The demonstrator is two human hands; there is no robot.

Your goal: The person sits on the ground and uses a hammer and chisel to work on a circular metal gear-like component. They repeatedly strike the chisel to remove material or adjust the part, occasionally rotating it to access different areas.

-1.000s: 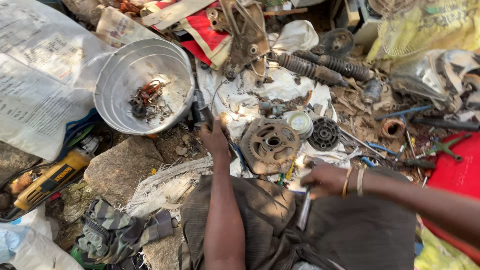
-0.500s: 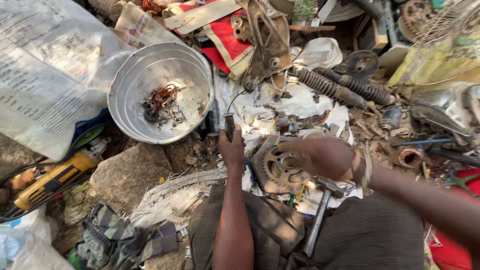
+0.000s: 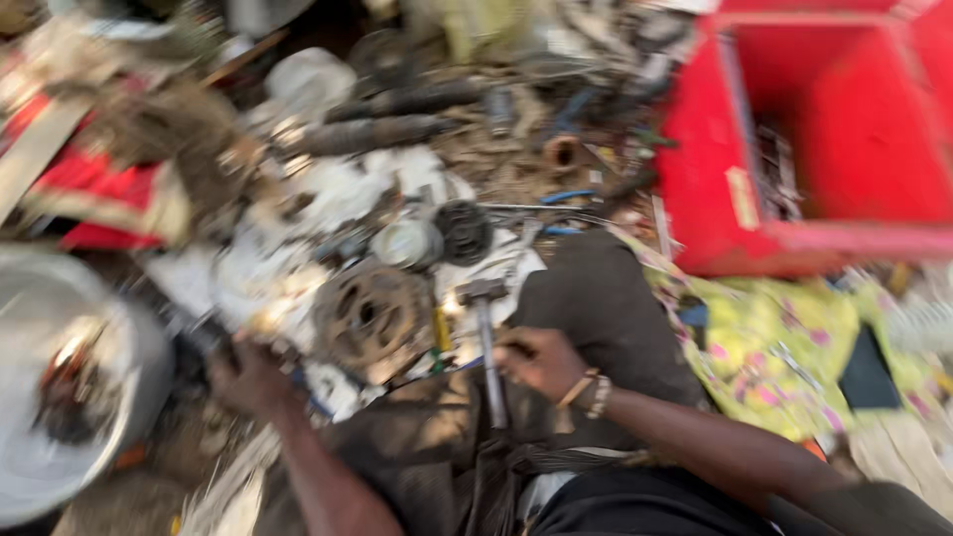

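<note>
The picture is blurred by head motion. My right hand (image 3: 541, 359) grips the handle of a hammer (image 3: 484, 328), whose head points away from me beside a round rusty metal disc with holes (image 3: 369, 316). My left hand (image 3: 243, 375) rests on the ground just left of the disc, by a dark tool; whether it holds that tool I cannot tell. My knees in dark trousers (image 3: 596, 298) lie under both arms.
A red plastic crate (image 3: 715, 149) stands at the upper right. A round metal bowl (image 3: 119, 417) with rusty bits sits at the lower left. Springs, small round parts, white paper and scrap cover the ground beyond the disc. A yellow patterned cloth (image 3: 774, 337) lies right.
My head has swung to the right, bringing the red crate into view. My right hand has left the disc and now holds a hammer. My left hand stays beside the disc.
</note>
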